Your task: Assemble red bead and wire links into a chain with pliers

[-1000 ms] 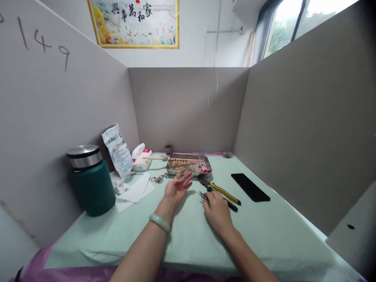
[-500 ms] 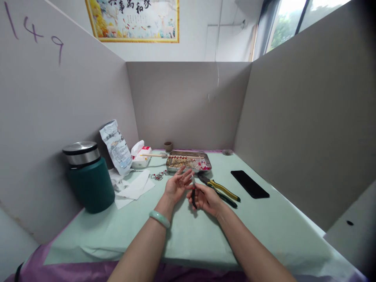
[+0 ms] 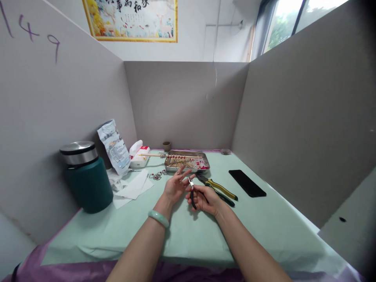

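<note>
Small black-handled metal pliers (image 3: pixel 192 195) sit in my right hand (image 3: pixel 206 200), on the near side of the rectangular silver metal tray (image 3: pixel 170 169). I see my left hand (image 3: pixel 174 188) palm up, fingers spread.

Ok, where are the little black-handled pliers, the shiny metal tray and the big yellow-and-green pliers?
Small black-handled metal pliers (image 3: pixel 192 195): head view, on a black handle.
Rectangular silver metal tray (image 3: pixel 201 170): head view, on its front wall.
Large yellow-and-green-handled pliers (image 3: pixel 221 187): head view, on the yellow handle.
</note>
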Available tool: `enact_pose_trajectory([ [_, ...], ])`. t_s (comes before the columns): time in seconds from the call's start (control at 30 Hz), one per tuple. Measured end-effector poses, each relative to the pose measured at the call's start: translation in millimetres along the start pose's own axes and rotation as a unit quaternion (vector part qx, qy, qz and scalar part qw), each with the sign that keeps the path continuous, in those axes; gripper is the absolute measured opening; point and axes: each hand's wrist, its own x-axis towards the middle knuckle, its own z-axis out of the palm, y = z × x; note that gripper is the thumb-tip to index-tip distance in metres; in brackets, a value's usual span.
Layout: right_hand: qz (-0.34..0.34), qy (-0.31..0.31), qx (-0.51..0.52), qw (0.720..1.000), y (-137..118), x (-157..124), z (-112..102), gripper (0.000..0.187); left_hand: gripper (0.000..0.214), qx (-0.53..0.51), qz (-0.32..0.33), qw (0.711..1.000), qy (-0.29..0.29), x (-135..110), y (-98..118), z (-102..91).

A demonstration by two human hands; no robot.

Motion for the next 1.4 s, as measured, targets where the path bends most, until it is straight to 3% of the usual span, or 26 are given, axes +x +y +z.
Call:
enact_pose_trajectory([
  [0.23, -0.047, 0.033, 0.002, 0.998, -1.5, -0.5, 1.6, 0.026, 0.054, -0.001, -0.002, 1.0, -0.018, -2.7, 0.5, 2.7],
  [0.4, 0.025, -0.017, -0.005, 1.0, -0.2, -3.7, 0.9, 0.028, 0.054, 0.006, -0.007, 1.0, -0.016, -1.5, -0.7, -0.1],
  [0.63, -0.032, 0.043, 0.018, 0.998, -3.2, -0.9, -3.7, 0.029, 0.052, 0.0, -0.006, 1.0, -0.023, -2.1, -0.8, 1.4],
  [0.87, 0.042, -0.043, -0.044, 0.997, 2.3, -5.4, 1.0, 0.028, 0.05, -0.012, 0.012, 1.0, -0.018, -2.8, -1.0, 4.2],
  [1.07, -0.044, 0.037, 0.007, 0.998, -1.7, -1.7, -1.7, 0.029, 0.05, -0.021, -0.005, 0.999, -0.037, -3.6, -1.3, 4.0],
  [1.27, 0.024, -0.012, -0.021, 0.999, -0.3, -4.6, -0.1, 0.031, 0.045, -0.025, 0.007, 0.999, -0.042, -2.9, -1.3, 2.7],
  [1.4, 0.002, 0.012, -0.01, 1.0, 0.0, -4.3, -0.4, 0.029, 0.042, -0.024, 0.016, 0.999, -0.035, -1.8, -0.6, 0.8],
])
